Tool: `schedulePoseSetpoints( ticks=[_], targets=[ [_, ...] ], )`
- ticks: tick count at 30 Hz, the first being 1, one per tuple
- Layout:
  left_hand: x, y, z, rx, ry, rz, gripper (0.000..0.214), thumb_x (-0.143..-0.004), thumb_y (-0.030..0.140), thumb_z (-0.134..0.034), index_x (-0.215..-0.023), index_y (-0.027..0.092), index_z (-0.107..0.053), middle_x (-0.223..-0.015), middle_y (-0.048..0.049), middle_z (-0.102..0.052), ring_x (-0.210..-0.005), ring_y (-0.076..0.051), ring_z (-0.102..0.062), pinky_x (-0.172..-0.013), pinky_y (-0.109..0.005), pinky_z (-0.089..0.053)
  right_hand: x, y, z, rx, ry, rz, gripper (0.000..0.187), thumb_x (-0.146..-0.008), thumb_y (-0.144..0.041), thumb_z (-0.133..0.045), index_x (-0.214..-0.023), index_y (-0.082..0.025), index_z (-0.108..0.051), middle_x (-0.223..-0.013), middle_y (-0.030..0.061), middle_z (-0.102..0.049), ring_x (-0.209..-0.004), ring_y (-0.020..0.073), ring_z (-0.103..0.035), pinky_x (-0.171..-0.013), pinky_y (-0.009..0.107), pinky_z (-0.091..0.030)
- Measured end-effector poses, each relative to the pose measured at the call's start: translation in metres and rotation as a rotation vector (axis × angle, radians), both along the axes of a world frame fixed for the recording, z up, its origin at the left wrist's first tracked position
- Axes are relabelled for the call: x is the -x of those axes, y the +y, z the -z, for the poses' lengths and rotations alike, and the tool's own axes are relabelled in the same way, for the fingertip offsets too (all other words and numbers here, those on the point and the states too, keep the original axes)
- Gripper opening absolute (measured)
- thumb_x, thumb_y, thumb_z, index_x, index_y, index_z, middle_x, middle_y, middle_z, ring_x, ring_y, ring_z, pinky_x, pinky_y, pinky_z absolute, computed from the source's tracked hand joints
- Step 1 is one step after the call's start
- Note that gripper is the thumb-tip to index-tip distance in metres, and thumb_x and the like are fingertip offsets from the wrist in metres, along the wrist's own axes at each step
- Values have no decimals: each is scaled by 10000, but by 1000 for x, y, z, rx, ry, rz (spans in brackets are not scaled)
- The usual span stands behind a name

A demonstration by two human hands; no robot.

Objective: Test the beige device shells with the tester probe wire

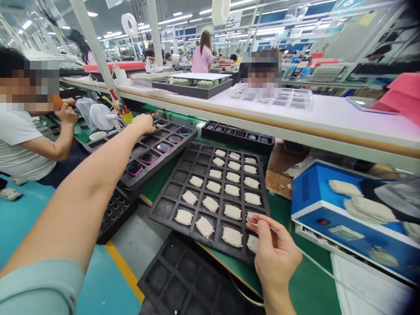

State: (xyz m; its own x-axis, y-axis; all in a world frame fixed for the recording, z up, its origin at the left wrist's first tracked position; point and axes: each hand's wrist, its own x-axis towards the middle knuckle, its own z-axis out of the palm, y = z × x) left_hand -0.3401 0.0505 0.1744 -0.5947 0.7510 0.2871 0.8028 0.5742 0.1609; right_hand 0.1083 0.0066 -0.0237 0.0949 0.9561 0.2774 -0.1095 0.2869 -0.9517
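Observation:
My left arm stretches far forward and my left hand (143,124) rests closed at the far end of a black tray (131,164) that holds several dark screen parts with coloured rims. My right hand (274,253) is near the front right corner of a second black foam tray (170,197) filled with several white rounded parts (232,236). Its thumb and fingers pinch a thin pale tool or wire (262,225) just above the tray's corner cell.
An empty black tray (183,280) lies at the front. A blue machine (348,218) stands at right with white parts on top. Another dark tray (238,135) sits under the long white shelf (295,118). A person (22,135) sits at left beside a small white fan (100,116).

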Motion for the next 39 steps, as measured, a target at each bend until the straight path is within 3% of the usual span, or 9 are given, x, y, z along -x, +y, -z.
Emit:
schedulePoseSetpoints(
  ticks=[5, 9, 11, 13, 16, 18, 21, 26, 39],
  targets=[
    [-10, 2, -4, 40, 8, -63, 358, -742, 402, -773, -917, 90, -750, -1009, -223, -730, -1145, -370, -603, -1037, -486, -411, 0, 1, 0, -5, 3, -4, 278, -892, -428, -744, -928, -154, -771, -826, 77, -780, -715, 218, -774, -681, 371, -672],
    [-78, -15, -2, -202, 53, 101, 359, -905, 308, -608, -1193, 125, -719, -1226, -188, -718, -1227, -344, -598, -1092, -488, -390, 1, 1, -2, -30, 10, -5, 249, -904, -403, -725, -934, -159, -760, -856, 83, -781, -734, 217, -777, -673, 379, -684],
    [-138, -34, 23, -376, -118, 281, 376, -911, 310, -602, -1232, 152, -715, -1181, -121, -746, -1116, -280, -662, -1035, -420, -465, 2, 1, -4, -40, 27, 8, 231, -915, -391, -712, -944, -165, -750, -875, 81, -783, -746, 213, -780, -680, 378, -689],
    [-202, -56, 65, -566, -551, 434, 334, -844, 341, -694, -1112, 152, -760, -1018, -95, -780, -935, -249, -717, -896, -368, -552, 4, 3, -5, -48, 41, 18, 210, -928, -377, -696, -955, -173, -737, -879, 70, -782, -750, 206, -783, -692, 370, -690],
    [-275, -75, 130, -629, -1192, 412, 345, -749, 366, -812, -1007, 144, -762, -948, -107, -793, -837, -238, -749, -770, -353, -614, 6, 6, -6, -85, 53, 22, 166, -945, -349, -677, -955, -192, -731, -898, 55, -777, -771, 191, -781, -729, 355, -687],
    [-300, -76, 159, -652, -1389, 350, 395, -714, 376, -860, -1006, 135, -747, -948, -111, -797, -846, -234, -759, -761, -355, -632, 6, 9, -5, -127, 47, 18, 141, -955, -329, -664, -952, -207, -735, -925, 56, -775, -822, 193, -778, -780, 359, -682],
    [-309, -69, 174, -700, -1439, 333, 404, -703, 364, -893, -1003, 137, -744, -946, -98, -797, -876, -216, -763, -808, -339, -633, 5, 13, -2, -165, 9, -19, 135, -973, -313, -637, -974, -227, -741, -990, 68, -776, -930, 213, -768, -858, 385, -669],
    [-305, -67, 169, -685, -1399, 371, 368, -694, 338, -913, -967, 147, -758, -935, -89, -799, -880, -213, -773, -869, -338, -626, 2, 16, 3, -165, -18, -99, 142, -985, -309, -627, -1023, -244, -747, -1035, 67, -762, -990, 218, -747, -898, 400, -654],
    [-310, -70, 171, -687, -1337, 439, 280, -733, 288, -883, -953, 158, -767, -929, -81, -810, -857, -213, -787, -823, -303, -640, 1, 17, 5, -169, -46, -101, 127, -979, -278, -640, -1025, -249, -754, -1036, 71, -758, -991, 225, -739, -876, 409, -658]
  ],
)
